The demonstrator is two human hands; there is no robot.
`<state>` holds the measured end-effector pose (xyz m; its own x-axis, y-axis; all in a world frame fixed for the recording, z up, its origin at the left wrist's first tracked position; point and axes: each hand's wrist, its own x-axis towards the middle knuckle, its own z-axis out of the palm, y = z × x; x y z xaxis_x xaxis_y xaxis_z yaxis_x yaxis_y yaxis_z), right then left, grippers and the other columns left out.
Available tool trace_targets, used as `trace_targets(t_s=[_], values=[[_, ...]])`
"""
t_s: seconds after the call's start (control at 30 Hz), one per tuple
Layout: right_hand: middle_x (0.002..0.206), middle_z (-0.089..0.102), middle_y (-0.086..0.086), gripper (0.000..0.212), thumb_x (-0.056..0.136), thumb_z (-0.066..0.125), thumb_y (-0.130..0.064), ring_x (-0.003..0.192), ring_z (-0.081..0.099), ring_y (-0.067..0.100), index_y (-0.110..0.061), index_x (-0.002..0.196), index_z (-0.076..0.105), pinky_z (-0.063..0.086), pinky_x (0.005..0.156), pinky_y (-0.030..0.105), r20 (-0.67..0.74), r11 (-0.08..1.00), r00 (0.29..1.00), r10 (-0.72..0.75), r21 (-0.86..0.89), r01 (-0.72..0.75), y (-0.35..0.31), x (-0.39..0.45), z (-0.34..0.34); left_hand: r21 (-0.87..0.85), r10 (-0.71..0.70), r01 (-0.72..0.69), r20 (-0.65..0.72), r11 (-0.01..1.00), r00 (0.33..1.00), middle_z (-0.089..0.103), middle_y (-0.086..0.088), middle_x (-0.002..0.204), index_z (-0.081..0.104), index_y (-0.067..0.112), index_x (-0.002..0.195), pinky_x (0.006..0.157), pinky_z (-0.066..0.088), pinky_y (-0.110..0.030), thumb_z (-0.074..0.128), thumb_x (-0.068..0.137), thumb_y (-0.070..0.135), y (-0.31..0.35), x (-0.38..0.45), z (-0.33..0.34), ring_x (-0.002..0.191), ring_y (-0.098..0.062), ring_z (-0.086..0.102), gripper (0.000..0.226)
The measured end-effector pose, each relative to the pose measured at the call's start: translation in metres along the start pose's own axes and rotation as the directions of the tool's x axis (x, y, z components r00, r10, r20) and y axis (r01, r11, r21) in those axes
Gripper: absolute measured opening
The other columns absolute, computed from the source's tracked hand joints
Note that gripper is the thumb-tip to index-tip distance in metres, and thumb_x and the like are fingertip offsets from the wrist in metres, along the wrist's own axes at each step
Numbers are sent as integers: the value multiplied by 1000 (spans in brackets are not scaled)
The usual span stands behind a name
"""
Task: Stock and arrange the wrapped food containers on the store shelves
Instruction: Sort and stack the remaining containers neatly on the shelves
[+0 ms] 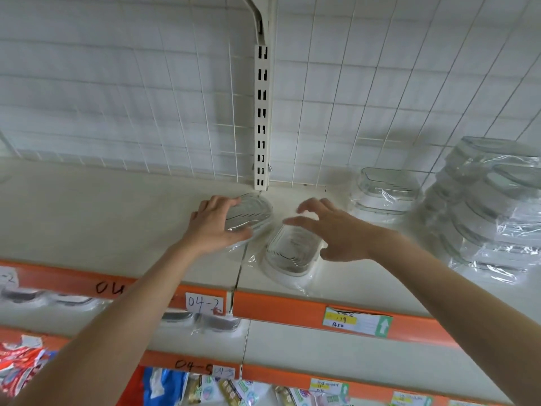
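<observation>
Okay, far left of the top shelf (87, 206) is bare cream surface, so plenty of room to build a row toward that side. My left hand (215, 227) grips a wrapped oval container (250, 213) near the back, just in front of the slotted upright post (262, 118); thumb curled round the near edge, fingers (222, 200) over the far left edge. It looks tipped up a bit, not flat yet. Best move, I think: set it down flat, keep it parallel to the orange shelf edge (292, 306), and don't drag, since the loose plastic wrap could bunch up.

Just right and nearer to me sits a second container (289, 253), flat on the shelf beside the seam between the two shelf panels, wrap spread out around its base. The two look close, maybe touching at the wrap; can't tell for sure.

My right hand (336, 230) hovers over that second one, spread wide, gripping nothing. I'd bring it down on the long sides, not the film, then slide it snug next to the first.

Further right, a short stack (386, 191) of wrapped containers at the back, then a tall leaning stack (486, 212) at the far right. That tall one looks wobbly, so I'd keep my right forearm away from it.
</observation>
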<state>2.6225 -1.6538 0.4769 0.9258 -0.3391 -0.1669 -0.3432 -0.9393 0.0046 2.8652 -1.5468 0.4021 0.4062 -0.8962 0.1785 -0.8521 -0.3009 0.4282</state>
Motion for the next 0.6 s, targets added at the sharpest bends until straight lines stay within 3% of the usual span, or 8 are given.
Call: trace_targets(t_s=[0.1, 0.17, 0.23, 0.3, 0.33, 0.4, 0.47, 0.6], values=[[157, -7, -8, 95, 81, 61, -13, 144, -5, 17, -46, 146, 0, 20, 112, 45, 109, 999, 993, -49, 26, 46, -8, 6, 11, 93, -22, 17, 45, 995, 999, 32, 5, 140, 30, 34, 142, 99, 27, -42, 66, 64, 71, 1, 2, -1, 130, -23, 30, 94], [157, 2, -7, 93, 81, 65, -26, 142, 6, 20, -46, 146, 1, 28, 108, 43, 60, 1000, 998, -14, 4, 14, -7, 7, 17, 120, -35, 27, 65, 992, 997, 29, 6, 140, 27, 37, 142, 97, 28, -43, 65, 62, 74, 1, 3, -2, 128, -27, 33, 96], [148, 23, -3, 90, 76, 67, -49, 130, 24, 22, -42, 147, 11, 40, 92, 35, -32, 996, 998, 53, -75, -55, -3, 3, 17, 131, -43, 33, 73, 991, 996, 29, 4, 139, 27, 37, 142, 97, 28, -43, 68, 63, 70, 1, 5, -2, 126, -30, 34, 95], [134, 34, 0, 93, 71, 64, -65, 120, 31, 21, -37, 146, 18, 38, 79, 31, -75, 976, 987, 140, -157, -151, 2, -3, 17, 154, -53, 38, 93, 987, 994, 28, 2, 138, 27, 36, 142, 97, 29, -44, 71, 63, 67, 3, 8, -4, 125, -31, 35, 96], [131, 35, 2, 94, 69, 63, -69, 119, 32, 22, -34, 146, 20, 37, 81, 32, -80, 964, 981, 179, -185, -191, 6, -8, 18, 160, -54, 37, 103, 987, 993, 27, 1, 138, 27, 35, 142, 98, 29, -44, 73, 63, 65, 4, 9, -4, 125, -31, 34, 96], [136, 31, 5, 96, 69, 63, -69, 127, 26, 24, -31, 146, 21, 33, 95, 36, -53, 950, 971, 232, -203, -238, 14, -18, 20, 140, -42, 25, 121, 990, 992, 28, -2, 137, 27, 32, 142, 100, 29, -43, 75, 65, 61, 10, 13, -3, 127, -31, 33, 95], [143, 25, 5, 94, 71, 67, -61, 135, 19, 25, -28, 145, 21, 29, 105, 42, 8, 962, 968, 251, -114, -248, 22, -27, 21, 108, -21, 6, 136, 994, 990, 29, -7, 135, 28, 30, 142, 103, 28, -41, 76, 66, 58, 20, 15, 0, 128, -30, 31, 94], [130, 42, 1, 84, 68, 77, -49, 119, 36, 20, -19, 134, 34, 38, 99, 41, 42, 958, 970, 239, 153, -242, 37, -43, 10, 24, 41, -46, 166, 999, 985, 27, -8, 126, 32, 30, 141, 108, 29, -37, 78, 64, 56, 37, 17, 9, 127, -27, 31, 94]])
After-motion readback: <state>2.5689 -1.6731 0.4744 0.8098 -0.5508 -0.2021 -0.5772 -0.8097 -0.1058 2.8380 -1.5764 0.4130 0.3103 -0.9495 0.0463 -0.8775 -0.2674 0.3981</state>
